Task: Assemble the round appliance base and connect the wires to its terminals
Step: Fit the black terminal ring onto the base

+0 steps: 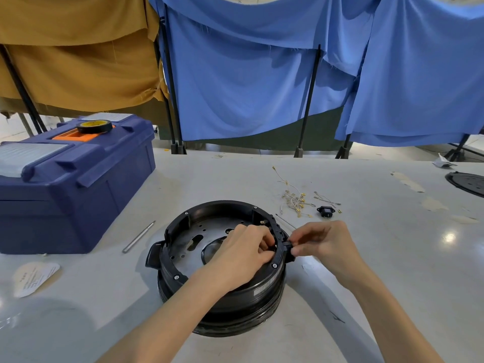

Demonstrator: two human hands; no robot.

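Two hands at work on the round appliance base point(243, 299), which sits open side up on the grey table point(392, 271), near the front edge at centre. Taking the base as the dial:

- Left hand point(243, 254): reaches over the near wall into the base, fingers curled against the inner face of the rim at 3 o'clock. Fingertips are hidden behind the rim, so I cannot tell whether they grip anything.
- Right hand point(324, 242): outside the rim at 3 o'clock, thumb and forefinger pinching a small black part point(288, 246) that sits against the outer wall.
- Perforated metal plate point(188, 239) visible inside the base, with screws around the rim.
- Wires point(294, 201): loose pale bundle with brass-coloured terminals, lying on the table at 1 o'clock, apart from the base.
- Black socket point(326, 211): just beside the wires, on their right.
- Metal rod point(138, 237): flat on the table at 9 o'clock, near the base.
- Blue toolbox point(73, 184): at 10 o'clock, lid closed, with a tape roll point(94, 126) on top.
- Paper label point(34, 277): at 8 o'clock, well apart.
- Black disc point(468, 183): at 2 o'clock, cut off by the frame edge.
- Blue cloth point(248, 87) and ochre cloth point(78, 61) hang behind the table at 12 o'clock.
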